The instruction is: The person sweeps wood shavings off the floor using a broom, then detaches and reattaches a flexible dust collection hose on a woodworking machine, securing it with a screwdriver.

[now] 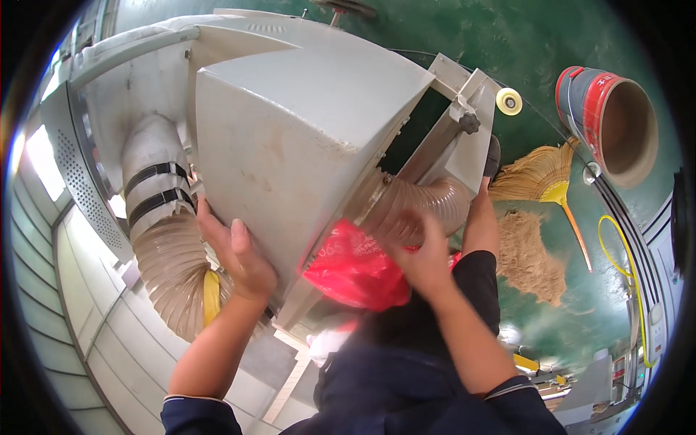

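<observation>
My left hand (243,254) rests against the lower left side of a pale grey metal machine housing (272,145), its fingers and thumb stretched out. On the right, my right hand (420,254) is smeared by motion, and its finger shape is unclear. It overlaps a clear ribbed hose (442,206) joined to the machine's underside. Just left of this hand, a bright red plastic bag (355,268) hangs crumpled along the housing's lower edge. Whether my right hand touches the bag or the hose cannot be told.
A larger ribbed duct (170,254) with black bands and a yellow strip hangs at the left. On the green floor at right lie a straw broom (533,174), a sawdust-like pile (529,257) and a tipped red-and-grey bucket (598,123). A yellow hose (638,312) runs along the far right.
</observation>
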### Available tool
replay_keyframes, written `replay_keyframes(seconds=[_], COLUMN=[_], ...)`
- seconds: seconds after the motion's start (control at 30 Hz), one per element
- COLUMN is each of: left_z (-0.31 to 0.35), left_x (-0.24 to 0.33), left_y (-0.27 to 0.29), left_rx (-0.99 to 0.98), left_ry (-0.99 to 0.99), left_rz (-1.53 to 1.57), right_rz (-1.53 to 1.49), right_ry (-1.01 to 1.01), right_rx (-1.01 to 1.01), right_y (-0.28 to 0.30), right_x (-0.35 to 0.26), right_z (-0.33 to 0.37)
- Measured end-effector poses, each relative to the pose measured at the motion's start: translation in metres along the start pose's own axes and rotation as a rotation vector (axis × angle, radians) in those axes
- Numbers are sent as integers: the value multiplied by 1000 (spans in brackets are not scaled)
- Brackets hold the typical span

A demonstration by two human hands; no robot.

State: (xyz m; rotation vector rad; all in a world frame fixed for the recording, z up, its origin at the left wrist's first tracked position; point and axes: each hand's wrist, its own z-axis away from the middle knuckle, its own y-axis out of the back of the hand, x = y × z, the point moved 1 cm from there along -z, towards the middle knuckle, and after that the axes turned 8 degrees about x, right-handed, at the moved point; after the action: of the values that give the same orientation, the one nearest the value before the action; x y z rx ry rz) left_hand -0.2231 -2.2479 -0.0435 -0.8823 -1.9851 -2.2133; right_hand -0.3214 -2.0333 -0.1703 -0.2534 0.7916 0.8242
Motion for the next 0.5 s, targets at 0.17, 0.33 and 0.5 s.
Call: replay_keyframes(seconds=[0.17,0.33,0.5], left_z=[-4,1,0], left_x=[-1,-7,0], left_y=[-4,-7,-6], left_rx=[-60,-46,-52], left_ry=[0,144,191], left_rz=[50,246,250], right_rz=[478,502,551], right_ry=[462,215,488], right_rx=[-202,-460,-466], right_y=[-4,-20,-26], right_x=[8,8,34], right_z=[-80,-92,-96])
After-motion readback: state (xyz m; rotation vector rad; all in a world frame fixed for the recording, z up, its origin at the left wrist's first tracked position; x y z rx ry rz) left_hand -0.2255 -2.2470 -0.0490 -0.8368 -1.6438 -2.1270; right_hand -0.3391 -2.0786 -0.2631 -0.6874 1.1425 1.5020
